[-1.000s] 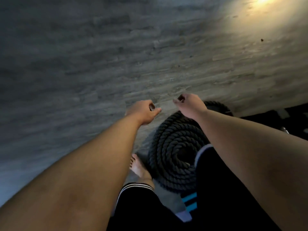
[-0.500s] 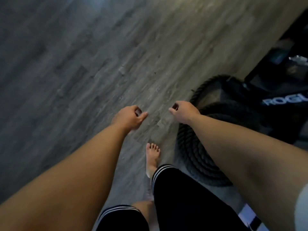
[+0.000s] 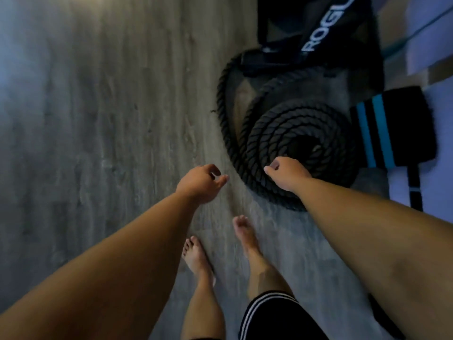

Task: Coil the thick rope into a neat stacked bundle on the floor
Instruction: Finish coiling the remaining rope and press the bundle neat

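The thick black rope (image 3: pixel 277 133) lies coiled in a round stacked bundle on the grey wood floor, right of centre. One loose loop of it curves out on the left toward a black bag. My right hand (image 3: pixel 286 175) hovers above the near edge of the coil, fingers loosely curled, holding nothing. Out over bare floor to the left of the coil is my left hand (image 3: pixel 199 184), fingers also loosely curled and empty. My bare feet stand just below the hands.
A black bag (image 3: pixel 318 33) with white lettering sits behind the coil, touching the loose loop. A black pad with blue stripes (image 3: pixel 392 128) lies to the right of the coil. A pale wall base runs along the far right. Grey wood floor (image 3: pixel 98 119) spreads to the left.
The view has swung round, so the coil now shows whole beyond my hands, with the bag and striped pad beside it. Both hands stay empty and loosely curled; both bare feet have come into view.
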